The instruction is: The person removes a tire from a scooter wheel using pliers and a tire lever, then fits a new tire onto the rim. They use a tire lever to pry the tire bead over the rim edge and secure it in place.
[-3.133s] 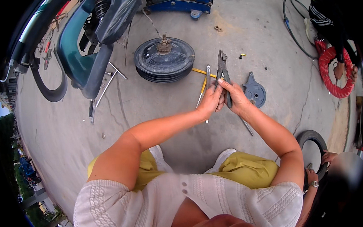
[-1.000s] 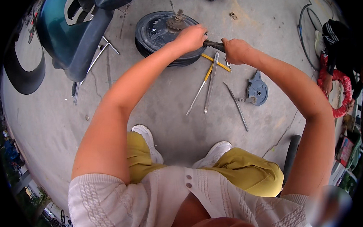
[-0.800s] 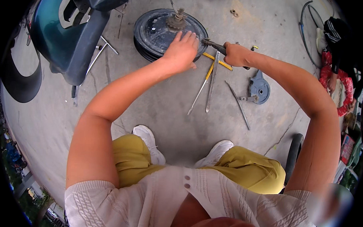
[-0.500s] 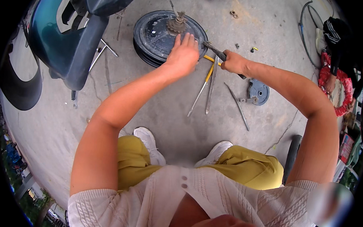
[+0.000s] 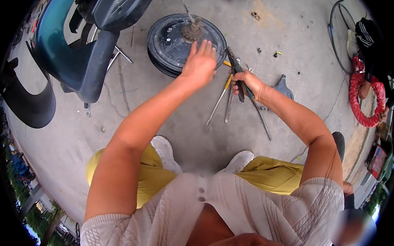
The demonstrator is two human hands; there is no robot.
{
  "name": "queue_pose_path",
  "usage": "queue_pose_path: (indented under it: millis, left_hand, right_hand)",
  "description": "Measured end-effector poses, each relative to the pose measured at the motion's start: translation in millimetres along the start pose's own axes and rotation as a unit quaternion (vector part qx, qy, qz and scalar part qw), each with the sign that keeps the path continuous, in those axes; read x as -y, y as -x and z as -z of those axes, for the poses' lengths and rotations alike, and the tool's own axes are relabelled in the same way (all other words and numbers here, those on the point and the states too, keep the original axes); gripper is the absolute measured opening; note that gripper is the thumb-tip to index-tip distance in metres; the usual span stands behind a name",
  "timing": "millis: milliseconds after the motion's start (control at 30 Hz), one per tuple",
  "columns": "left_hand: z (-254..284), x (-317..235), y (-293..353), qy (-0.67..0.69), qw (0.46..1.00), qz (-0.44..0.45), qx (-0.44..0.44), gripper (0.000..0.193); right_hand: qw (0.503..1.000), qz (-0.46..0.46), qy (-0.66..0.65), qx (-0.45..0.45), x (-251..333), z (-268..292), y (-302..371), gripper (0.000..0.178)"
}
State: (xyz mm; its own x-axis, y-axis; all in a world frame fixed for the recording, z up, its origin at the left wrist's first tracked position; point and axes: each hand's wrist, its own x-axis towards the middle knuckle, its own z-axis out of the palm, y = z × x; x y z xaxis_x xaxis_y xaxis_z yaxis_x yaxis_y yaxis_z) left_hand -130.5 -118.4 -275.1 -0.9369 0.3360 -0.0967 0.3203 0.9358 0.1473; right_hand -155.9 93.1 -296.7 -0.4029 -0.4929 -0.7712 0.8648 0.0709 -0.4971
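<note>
Two hands: left flat on wheel; right grips pliers, jaws pointing away.

A black wheel lies flat on the concrete floor at the far side of the scene, its round face up and a rusty hub with a thin spindle rising from the middle. The left hand rests open on its near right rim, fingers spread toward the hub. Just right of the wheel, dark-handled pliers are gripped in the right hand, their nose pointing far-left toward the wheel's edge.
</note>
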Motion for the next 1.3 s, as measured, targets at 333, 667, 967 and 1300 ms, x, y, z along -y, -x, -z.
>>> queue_pose_path:
  millis: [333, 667, 967, 1300]
  left_hand:
    - [-2, -3, -2, -0.016, 1.000, 0.003, 0.005, 0.068]
    - [-4, -1, -5, 0.020, 0.999, 0.015, -0.019, 0.071]
    - [-8, 8, -26, 0.163, 0.983, 0.059, -0.058, 0.045]
    - [6, -10, -61, 0.219, 0.968, 0.110, -0.052, 0.023]
  right_hand:
    - [0.967, 0.040, -0.229, 0.100, -53, 0, -19, 0.036]
    - [0.769, 0.193, 0.584, -0.172, -11, 21, -7, 0.054]
    - [0.531, 0.109, 0.799, -0.260, 19, 7, 3, 0.068]
    - [0.563, 0.147, 0.760, -0.290, 5, 10, 9, 0.056]
